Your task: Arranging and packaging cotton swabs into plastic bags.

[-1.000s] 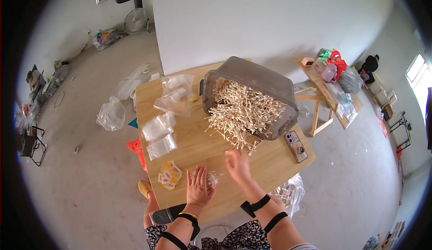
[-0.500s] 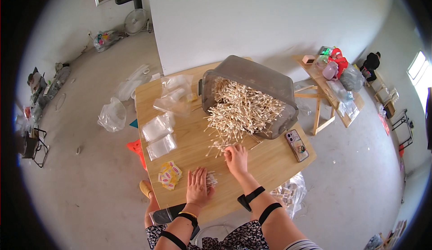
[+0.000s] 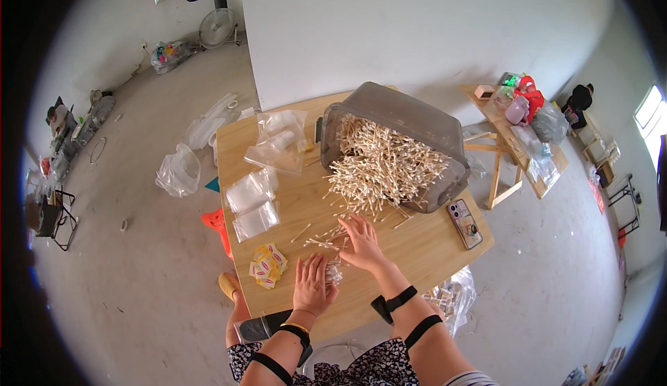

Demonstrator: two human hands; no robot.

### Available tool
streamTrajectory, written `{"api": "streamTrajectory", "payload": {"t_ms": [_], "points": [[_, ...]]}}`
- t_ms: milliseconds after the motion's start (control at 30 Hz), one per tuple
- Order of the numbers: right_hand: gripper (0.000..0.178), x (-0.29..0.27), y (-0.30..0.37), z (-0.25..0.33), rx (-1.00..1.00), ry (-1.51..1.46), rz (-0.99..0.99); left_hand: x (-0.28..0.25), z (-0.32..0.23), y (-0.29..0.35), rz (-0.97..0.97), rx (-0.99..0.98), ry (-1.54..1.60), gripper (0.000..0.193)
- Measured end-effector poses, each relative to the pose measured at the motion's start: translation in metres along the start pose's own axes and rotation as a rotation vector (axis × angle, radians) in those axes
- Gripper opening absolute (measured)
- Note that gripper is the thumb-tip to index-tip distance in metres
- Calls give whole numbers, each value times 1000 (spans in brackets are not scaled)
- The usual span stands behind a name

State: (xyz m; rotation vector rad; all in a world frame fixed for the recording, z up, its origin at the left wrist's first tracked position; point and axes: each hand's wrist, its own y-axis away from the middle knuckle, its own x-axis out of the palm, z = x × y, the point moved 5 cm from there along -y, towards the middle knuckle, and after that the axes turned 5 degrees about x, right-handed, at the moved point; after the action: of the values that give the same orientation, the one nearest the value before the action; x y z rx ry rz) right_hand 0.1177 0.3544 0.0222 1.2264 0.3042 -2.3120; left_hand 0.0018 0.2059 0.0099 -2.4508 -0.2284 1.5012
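Note:
A grey plastic tub (image 3: pixel 417 108) lies tipped on its side on the wooden table, and a large heap of cotton swabs (image 3: pixel 389 163) spills from its mouth. My left hand (image 3: pixel 314 287) is curled over a small bundle of cotton swabs (image 3: pixel 333 273) near the front edge, holding it against the tabletop; its palm side is hidden. Just to the right and beyond, my right hand (image 3: pixel 363 245) has its fingers apart above some loose swabs (image 3: pixel 326 239) on the wood. Nothing shows gripped in it.
Yellow-and-white paper labels (image 3: pixel 268 266) lie left of my left hand. Stacks of clear plastic bags (image 3: pixel 253 209) are behind them. A phone (image 3: pixel 464 224) rests by the right edge. Beyond stands a side table (image 3: pixel 500 111) with bags. A clear bag (image 3: pixel 455 296) hangs below the front edge.
My right hand has opened its fingers, drawing several swabs away from the heap toward my left hand. The left hand stays on its bundle. The whole view has shifted slightly.

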Motion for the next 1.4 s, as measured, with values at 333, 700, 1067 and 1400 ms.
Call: {"api": "streamTrajectory", "payload": {"t_ms": [333,700,1067,1400], "points": [[86,9,-17,15,-207,186,144,4,3,1,-4,-10,-16,70],[31,18,-17,36,-299,55,29,-1,2,1,10,-33,6,71],[27,20,-5,38,-256,-10,-91,4,0,1,88,-10,-1,72],[32,12,19,43,-271,-2,-41,-3,1,2,-11,-55,-61,85]]}}
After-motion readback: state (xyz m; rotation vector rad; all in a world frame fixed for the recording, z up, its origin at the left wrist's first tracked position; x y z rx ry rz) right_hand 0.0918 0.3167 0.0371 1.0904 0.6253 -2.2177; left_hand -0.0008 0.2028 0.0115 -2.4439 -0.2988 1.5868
